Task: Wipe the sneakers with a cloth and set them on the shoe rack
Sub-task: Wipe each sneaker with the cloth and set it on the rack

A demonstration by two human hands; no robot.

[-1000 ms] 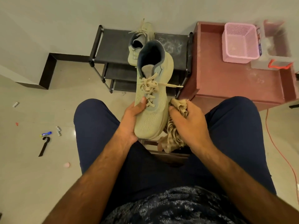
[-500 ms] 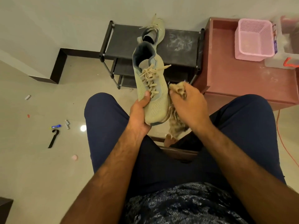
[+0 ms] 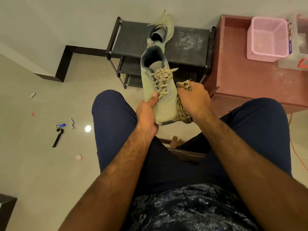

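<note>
Since a second ago our right hand has slid the cloth up the held sneaker from toe toward laces, and its heel has swung from 12 toward 11 o'clock. Over our lap, the pale olive mesh shoe shows loose tan laces and a dark lining; our left hand grips its toe end, thumb on top, while the right curls round the bunched cloth against its 3 o'clock side. Beyond at 12 o'clock, the second sneaker lies on the black shoe rack.
</note>
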